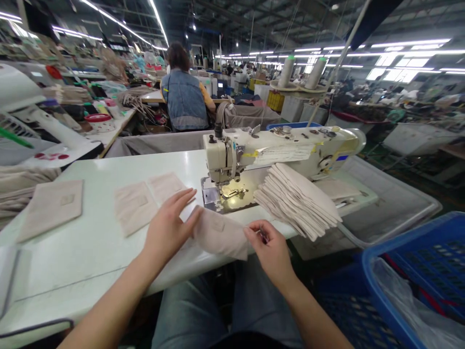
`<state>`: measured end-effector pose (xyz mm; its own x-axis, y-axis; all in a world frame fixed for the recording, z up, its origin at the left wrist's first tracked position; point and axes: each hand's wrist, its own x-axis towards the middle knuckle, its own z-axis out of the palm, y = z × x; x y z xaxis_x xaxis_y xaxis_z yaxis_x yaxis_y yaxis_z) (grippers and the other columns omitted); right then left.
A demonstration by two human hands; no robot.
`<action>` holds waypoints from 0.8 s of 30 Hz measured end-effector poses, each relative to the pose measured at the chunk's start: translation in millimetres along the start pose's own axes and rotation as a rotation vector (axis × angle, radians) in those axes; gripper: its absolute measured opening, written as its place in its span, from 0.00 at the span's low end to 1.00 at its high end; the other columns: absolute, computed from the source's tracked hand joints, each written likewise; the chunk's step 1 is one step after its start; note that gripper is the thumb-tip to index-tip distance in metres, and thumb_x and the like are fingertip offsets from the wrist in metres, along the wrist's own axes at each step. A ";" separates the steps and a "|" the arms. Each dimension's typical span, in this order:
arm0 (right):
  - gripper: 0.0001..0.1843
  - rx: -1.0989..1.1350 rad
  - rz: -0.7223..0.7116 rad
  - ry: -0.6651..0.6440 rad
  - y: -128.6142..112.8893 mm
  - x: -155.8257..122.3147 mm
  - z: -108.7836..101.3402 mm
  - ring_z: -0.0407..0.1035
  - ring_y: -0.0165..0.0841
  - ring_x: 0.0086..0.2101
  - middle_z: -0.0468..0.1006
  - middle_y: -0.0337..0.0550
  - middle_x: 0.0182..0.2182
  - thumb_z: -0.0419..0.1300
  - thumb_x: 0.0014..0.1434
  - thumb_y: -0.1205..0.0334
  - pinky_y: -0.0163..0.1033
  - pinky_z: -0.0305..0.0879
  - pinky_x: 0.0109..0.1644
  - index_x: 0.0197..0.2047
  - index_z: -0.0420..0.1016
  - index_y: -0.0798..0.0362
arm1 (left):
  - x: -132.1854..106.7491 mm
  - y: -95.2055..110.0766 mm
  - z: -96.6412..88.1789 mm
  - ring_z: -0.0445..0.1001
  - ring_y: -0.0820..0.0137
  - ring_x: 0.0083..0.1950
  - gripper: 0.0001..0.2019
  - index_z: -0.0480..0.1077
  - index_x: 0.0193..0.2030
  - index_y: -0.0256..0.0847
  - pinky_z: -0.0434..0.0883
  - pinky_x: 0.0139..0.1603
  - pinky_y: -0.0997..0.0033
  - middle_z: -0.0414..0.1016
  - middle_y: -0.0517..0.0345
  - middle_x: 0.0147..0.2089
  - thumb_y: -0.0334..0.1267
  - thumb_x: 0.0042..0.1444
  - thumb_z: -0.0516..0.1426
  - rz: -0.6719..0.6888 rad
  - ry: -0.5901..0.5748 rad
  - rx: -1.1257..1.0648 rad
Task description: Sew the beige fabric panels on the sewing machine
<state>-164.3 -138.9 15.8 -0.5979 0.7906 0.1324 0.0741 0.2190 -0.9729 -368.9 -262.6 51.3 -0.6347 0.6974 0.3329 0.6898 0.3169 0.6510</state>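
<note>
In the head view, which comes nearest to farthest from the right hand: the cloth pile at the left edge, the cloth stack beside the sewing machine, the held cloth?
1. Held cloth: pinched by the right hand.
2. Cloth stack: just beyond, to the right.
3. Cloth pile: far left.

No words or numbers could be read. A paper strip [285,154], taped along the arm of the sewing machine [263,140], carried lines of writing too blurred to make out. A small patch [218,225] on the held cloth piece [223,241] and a blue panel [342,158] on the machine were likewise illegible.
</note>
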 end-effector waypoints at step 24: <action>0.10 -0.314 -0.091 -0.155 -13.4 -8.2 -5.8 0.70 0.32 0.30 0.76 0.36 0.27 0.56 0.65 0.55 0.35 0.60 0.34 0.34 0.73 0.49 | -7.0 32.2 24.6 0.72 0.67 0.38 0.11 0.76 0.33 0.42 0.69 0.42 0.69 0.76 0.57 0.34 0.45 0.60 0.57 0.166 -0.477 -0.305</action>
<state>-155.7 -145.0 28.8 -0.7252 0.6691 0.1624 0.2420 0.4685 -0.8497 -333.6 -241.4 53.2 -0.2512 0.9563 0.1496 0.5900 0.0288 0.8069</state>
